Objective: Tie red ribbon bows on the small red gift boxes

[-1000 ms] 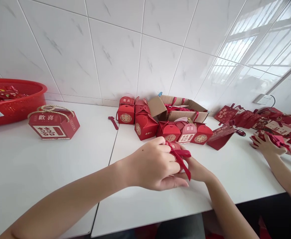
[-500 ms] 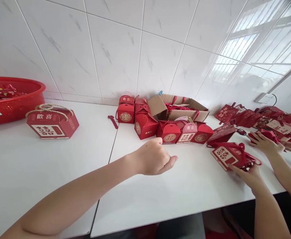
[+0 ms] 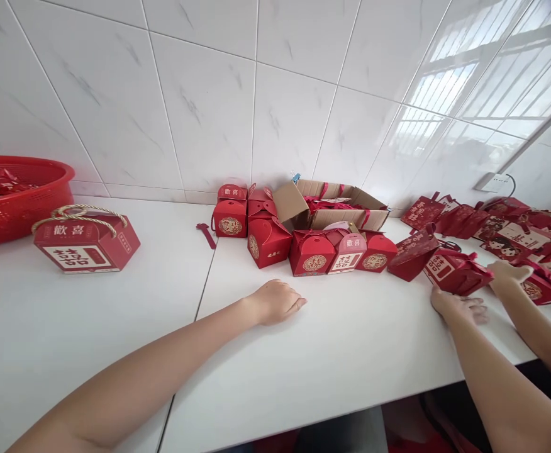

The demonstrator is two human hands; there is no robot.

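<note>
My left hand (image 3: 280, 302) rests on the white table, its fingers curled in and nothing visible in them. Closest to it is a row of small red gift boxes, among them a red box with a round gold print (image 3: 312, 253) and one with a white label (image 3: 347, 253). At the right, my right hand (image 3: 459, 308) lies low over the tabletop, fingers apart and somewhat blurred. Just behind it stands a red gift box with a ribbon (image 3: 458, 272); whether the hand touches it I cannot tell.
Another person's hand (image 3: 509, 277) is beside a red box (image 3: 539, 286) at the right. Piled red boxes (image 3: 521, 236) lie behind. An open cardboard carton (image 3: 351, 217) stands by the wall. A rope-handled box (image 3: 87, 245) and a red basket (image 3: 34, 195) are at left.
My right hand has let go of the ribboned box, which now stands further back and right at the row's end. My left hand has drawn slightly left. The other person's hands have shifted.
</note>
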